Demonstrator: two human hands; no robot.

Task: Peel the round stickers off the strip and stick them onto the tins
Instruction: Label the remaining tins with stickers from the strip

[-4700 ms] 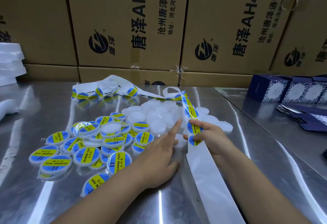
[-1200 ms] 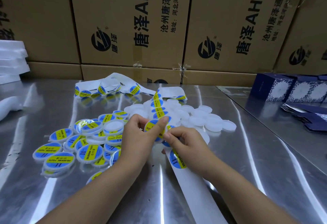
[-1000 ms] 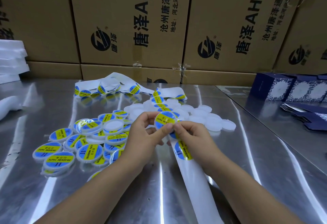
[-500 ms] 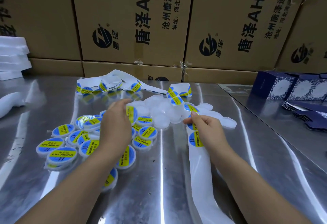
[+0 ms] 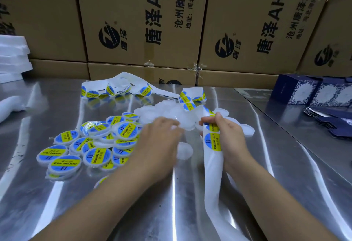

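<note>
The right hand pinches the strip, whose stickers read "SOLDERING PASTE". The left hand, blurred, lies over unlabelled tins at 12 o'clock; its grip cannot be told.

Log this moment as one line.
left hand: at unlabelled tins, blurred | right hand: grips sticker strip | labelled tins: piled left

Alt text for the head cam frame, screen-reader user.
A person's right hand pinches a white strip of round blue-and-yellow stickers while the blurred left hand reaches to a pile of blank white tins on a steel table. Labelled tins lie heaped to the left; printed cardboard boxes stand behind.
</note>
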